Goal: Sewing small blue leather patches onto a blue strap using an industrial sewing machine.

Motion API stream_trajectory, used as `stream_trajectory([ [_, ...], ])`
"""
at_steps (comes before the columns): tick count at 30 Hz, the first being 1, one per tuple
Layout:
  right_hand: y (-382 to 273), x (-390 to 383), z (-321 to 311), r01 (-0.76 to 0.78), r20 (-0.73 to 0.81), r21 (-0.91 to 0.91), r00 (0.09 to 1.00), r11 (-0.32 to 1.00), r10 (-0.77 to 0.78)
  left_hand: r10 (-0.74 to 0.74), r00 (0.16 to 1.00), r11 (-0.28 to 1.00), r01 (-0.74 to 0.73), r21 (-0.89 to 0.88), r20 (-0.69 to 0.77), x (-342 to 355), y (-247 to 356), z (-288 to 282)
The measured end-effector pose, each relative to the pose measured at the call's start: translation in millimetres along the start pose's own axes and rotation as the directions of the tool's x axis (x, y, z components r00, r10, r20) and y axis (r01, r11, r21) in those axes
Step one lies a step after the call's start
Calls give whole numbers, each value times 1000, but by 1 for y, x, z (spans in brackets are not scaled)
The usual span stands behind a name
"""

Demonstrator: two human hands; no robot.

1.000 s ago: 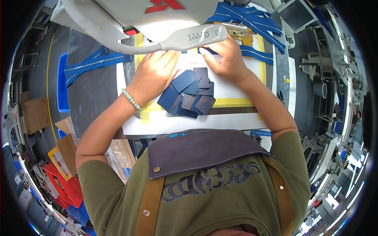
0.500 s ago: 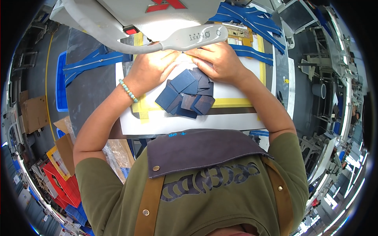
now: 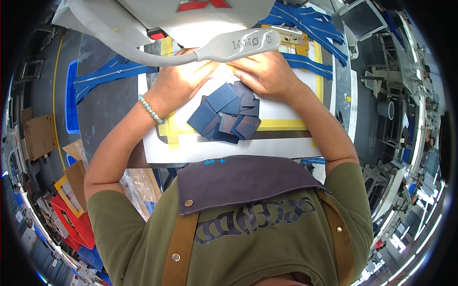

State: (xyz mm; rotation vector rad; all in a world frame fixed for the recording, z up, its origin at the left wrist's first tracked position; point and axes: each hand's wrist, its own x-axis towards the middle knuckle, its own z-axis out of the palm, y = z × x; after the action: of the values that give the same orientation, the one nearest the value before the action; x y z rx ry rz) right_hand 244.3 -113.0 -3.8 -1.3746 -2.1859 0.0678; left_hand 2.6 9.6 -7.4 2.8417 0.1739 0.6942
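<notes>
My left hand (image 3: 177, 86) and my right hand (image 3: 272, 76) reach in under a pale gooseneck lamp (image 3: 238, 45), close to the machine head (image 3: 176, 21). The fingers of both are drawn together, thumbs toward each other, on a small pale, yellow-edged work area. Lamp and glare hide the fingertips, so what they press or pinch cannot be made out. Just nearer to me, a loose pile of dark blue, square-cut pieces (image 3: 224, 99) lies on the white sheet (image 3: 191, 151), touching neither hand. Blue zipper strips (image 3: 114, 74) lie beyond my left wrist, and another blue zipper strip (image 3: 309, 65) beside my right hand.
More blue zippers (image 3: 310, 24) heap at the far right near a yellow-framed template (image 3: 292, 40). Yellow tape (image 3: 281, 125) borders the white sheet. A blue bin (image 3: 72, 97) stands left of the table; cardboard boxes (image 3: 40, 136) and a red crate (image 3: 71, 221) are on the floor.
My left wrist and forearm sit slightly farther left, and the whole view has shifted a little. The hands stay under the lamp; the blue pile looks the same.
</notes>
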Motion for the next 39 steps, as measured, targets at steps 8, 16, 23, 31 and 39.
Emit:
stream_trajectory([
  [8,1,7,-2,43,18,-46,999,998,-42,-5,997,1000,3,25,83,-3,-6,-2],
  [16,0,7,0,89,12,-130,996,987,-88,80,997,986,-80,149,7,-4,2,-2],
  [23,0,6,3,101,-35,-125,994,987,-106,117,992,985,-121,123,36,-12,-6,-4],
  [31,1,4,4,57,-13,-104,998,993,-59,137,990,981,-142,136,45,-7,-6,-8],
  [39,1,-5,-9,-39,17,-14,999,999,39,114,989,983,-127,135,99,3,-1,-17],
])
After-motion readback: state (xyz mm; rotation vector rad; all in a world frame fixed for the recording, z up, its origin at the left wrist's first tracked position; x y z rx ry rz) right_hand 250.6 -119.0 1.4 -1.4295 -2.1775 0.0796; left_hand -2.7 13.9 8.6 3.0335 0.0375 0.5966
